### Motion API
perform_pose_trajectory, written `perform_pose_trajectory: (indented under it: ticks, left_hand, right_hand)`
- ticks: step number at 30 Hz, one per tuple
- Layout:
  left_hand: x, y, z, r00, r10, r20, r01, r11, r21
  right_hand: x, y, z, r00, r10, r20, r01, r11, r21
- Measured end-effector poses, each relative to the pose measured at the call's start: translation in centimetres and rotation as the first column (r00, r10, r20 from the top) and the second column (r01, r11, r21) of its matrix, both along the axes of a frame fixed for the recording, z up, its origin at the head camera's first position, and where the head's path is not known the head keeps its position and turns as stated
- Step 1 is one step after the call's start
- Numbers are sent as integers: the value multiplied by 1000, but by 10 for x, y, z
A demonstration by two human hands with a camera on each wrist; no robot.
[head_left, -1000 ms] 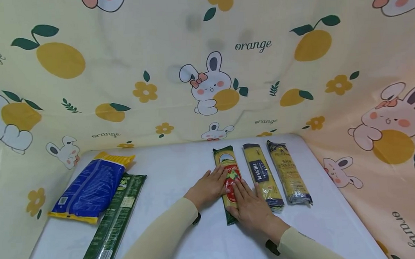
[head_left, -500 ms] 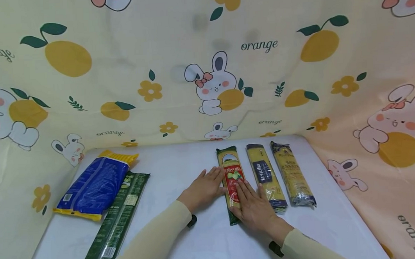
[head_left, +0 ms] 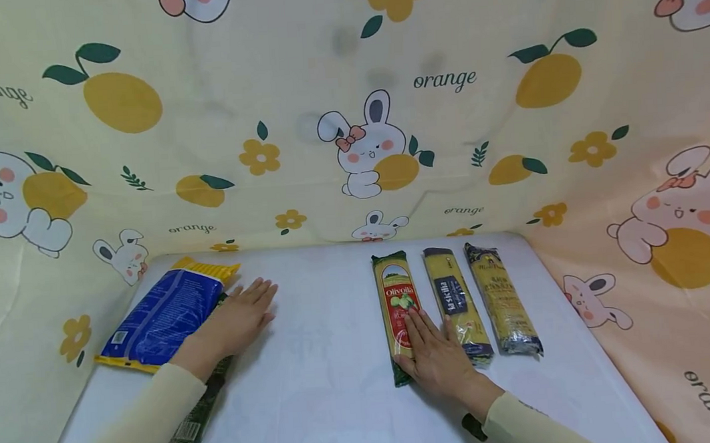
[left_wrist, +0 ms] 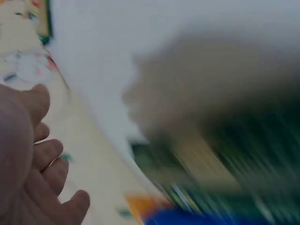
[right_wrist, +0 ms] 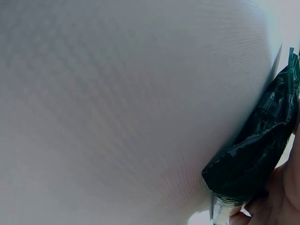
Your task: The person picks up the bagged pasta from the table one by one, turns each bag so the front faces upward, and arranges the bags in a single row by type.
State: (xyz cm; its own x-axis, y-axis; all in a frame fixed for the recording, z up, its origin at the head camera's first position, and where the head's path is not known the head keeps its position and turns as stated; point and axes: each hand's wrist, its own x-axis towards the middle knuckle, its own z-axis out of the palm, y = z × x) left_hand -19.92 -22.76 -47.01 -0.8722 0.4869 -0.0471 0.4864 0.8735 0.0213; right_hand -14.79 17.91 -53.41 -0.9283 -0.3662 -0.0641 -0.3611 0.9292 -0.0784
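Observation:
My right hand [head_left: 437, 358] rests on the lower right part of a long green-and-yellow pasta packet [head_left: 397, 293] with a red Olivoilà label. Its fingers lie fairly straight; in the right wrist view the packet's dark green end [right_wrist: 253, 150] is beside the hand [right_wrist: 283, 194]. Over at the left, my left hand [head_left: 240, 321] is stretched out above a long dark green packet [head_left: 188, 431], hiding its middle. Loosely spread fingers with nothing in them show on the left hand [left_wrist: 49, 173] in the left wrist view, where the green packet [left_wrist: 220, 159] is blurred. Contact cannot be told.
A blue-and-yellow bag [head_left: 167, 315] lies at the table's left, against the green packet. Right of the Olivoilà packet lie a La Sicilia pasta packet [head_left: 455, 296] and another yellow packet [head_left: 504, 301]. Behind the white table [head_left: 321, 384] hangs a patterned cloth [head_left: 299, 70].
My left hand has left the Olivoilà packet and moved left to over the dark green packet. The right hand stays on the Olivoilà packet.

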Motion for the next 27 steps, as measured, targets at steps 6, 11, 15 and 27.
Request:
perform_pose_trajectory:
  ticks: [6,11,15,27]
  left_hand:
    - [39,-71,-1,999,3,52,1,997,-77]
    - [53,-98,-15,996,-57,70,67,986,-152]
    - [53,-103,-24,994,-107,13,108,977,-185]
    - [45,-80,-38,997,-66,-42,56,978,-200]
  right_hand:
    - [0,-2,1,1000,-15,14,15,1000,6]
    - [0,-3,4,1000,-18,26,18,1000,14]
    - [1,-2,4,999,-20,29,20,1000,20]
    - [2,-3,9,1000,-26,-1,26,997,70]
